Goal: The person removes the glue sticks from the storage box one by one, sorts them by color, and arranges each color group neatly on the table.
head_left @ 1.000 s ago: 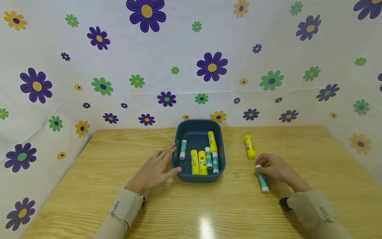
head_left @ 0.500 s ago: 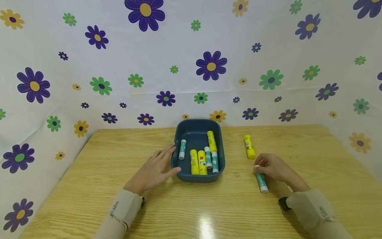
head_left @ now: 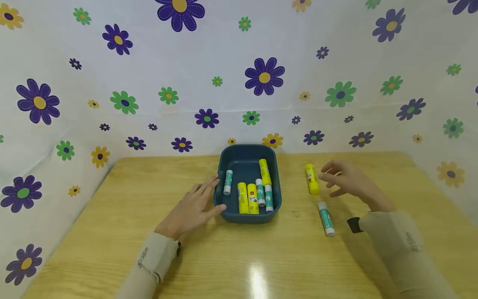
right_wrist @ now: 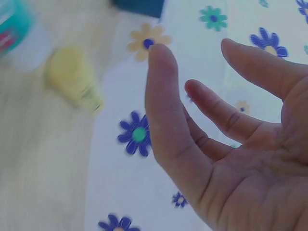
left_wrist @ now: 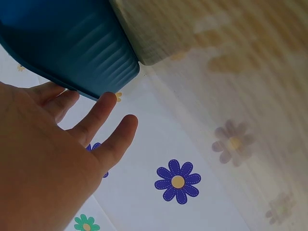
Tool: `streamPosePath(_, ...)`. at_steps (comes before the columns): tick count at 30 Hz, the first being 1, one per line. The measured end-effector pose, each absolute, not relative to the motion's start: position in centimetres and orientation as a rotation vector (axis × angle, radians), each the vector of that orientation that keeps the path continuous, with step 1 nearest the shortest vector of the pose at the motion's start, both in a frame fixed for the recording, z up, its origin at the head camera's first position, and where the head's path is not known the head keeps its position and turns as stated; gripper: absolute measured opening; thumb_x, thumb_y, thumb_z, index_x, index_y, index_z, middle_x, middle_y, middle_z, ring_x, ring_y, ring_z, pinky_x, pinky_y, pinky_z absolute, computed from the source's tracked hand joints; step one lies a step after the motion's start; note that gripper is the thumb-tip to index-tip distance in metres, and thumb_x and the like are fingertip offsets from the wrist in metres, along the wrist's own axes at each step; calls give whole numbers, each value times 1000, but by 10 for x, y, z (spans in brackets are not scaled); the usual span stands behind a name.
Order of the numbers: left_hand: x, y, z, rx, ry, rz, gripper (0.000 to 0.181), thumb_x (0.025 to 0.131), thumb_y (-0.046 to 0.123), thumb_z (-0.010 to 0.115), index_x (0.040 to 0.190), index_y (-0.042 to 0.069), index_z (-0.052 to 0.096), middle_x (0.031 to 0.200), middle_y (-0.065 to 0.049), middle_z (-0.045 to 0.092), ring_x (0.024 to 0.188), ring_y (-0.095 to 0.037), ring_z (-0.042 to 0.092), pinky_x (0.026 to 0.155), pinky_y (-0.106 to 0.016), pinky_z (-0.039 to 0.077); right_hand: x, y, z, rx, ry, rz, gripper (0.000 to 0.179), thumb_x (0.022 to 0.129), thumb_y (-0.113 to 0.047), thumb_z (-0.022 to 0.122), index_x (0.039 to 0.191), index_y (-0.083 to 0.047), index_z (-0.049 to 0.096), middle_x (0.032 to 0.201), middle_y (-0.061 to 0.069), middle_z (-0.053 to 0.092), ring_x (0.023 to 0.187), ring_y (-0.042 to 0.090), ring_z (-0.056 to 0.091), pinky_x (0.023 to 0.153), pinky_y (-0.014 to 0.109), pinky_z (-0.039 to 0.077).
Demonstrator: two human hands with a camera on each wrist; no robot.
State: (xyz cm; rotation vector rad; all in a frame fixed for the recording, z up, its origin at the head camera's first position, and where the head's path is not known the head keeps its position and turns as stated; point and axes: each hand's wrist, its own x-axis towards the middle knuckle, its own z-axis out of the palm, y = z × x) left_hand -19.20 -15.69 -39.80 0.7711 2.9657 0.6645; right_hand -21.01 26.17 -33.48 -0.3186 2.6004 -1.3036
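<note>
My left hand point(head_left: 190, 211) rests with spread fingers against the left rim of a dark blue plastic bin point(head_left: 249, 218). In the left wrist view its fingertips touch the bin's ribbed wall point(left_wrist: 91, 53). Inside the bin lie yellow glue sticks point(head_left: 242, 198) and teal-and-white glue sticks point(head_left: 228, 182). To the right, a yellow glue stick point(head_left: 312, 179) lies on the table, and nearer the front is a teal-and-white glue stick point(head_left: 326, 219). My right hand point(head_left: 349, 180) hovers just right of the yellow one, fingers loosely bent and holding nothing.
The wooden table point(head_left: 119, 249) reaches back to a white cloth point(head_left: 149, 74) printed with flowers, which also hangs along both sides. The bin stands close to that cloth. Dark bands point(head_left: 354, 225) show at the cuffs of both beige sleeves.
My right hand has let go of the teal-and-white glue stick, leaving it on the table, and has moved back beside the yellow one. The left hand stays at the bin; the head view has tilted slightly.
</note>
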Motion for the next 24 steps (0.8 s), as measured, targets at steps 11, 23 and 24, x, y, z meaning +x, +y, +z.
streamPosePath(11, -194, -157, -392, 758, 2953, 659, 84, 100, 57, 53, 161, 6, 26, 168, -9, 19, 146, -41, 30, 115, -66, 23, -227, 221, -301, -344, 2504, -1464, 43, 105, -19, 57, 133, 13, 47, 126, 28, 54, 101, 34, 62, 82, 45, 60)
streamPosePath(23, -192, -159, -395, 756, 2931, 688, 84, 100, 57, 54, 161, 7, 26, 169, -6, 17, 147, -41, 28, 117, -63, 21, -249, 177, -298, -280, 2376, -1560, 46, 105, -22, 58, 137, 9, 45, 133, 30, 50, 116, 45, 58, 88, 48, 57)
streamPosePath(24, -192, -159, -395, 760, 2935, 686, 84, 100, 56, 54, 161, 7, 26, 169, -6, 17, 147, -41, 28, 117, -63, 21, -251, 173, -298, -277, 2365, -1570, 46, 105, -22, 58, 137, 9, 45, 133, 30, 50, 117, 46, 58, 88, 49, 57)
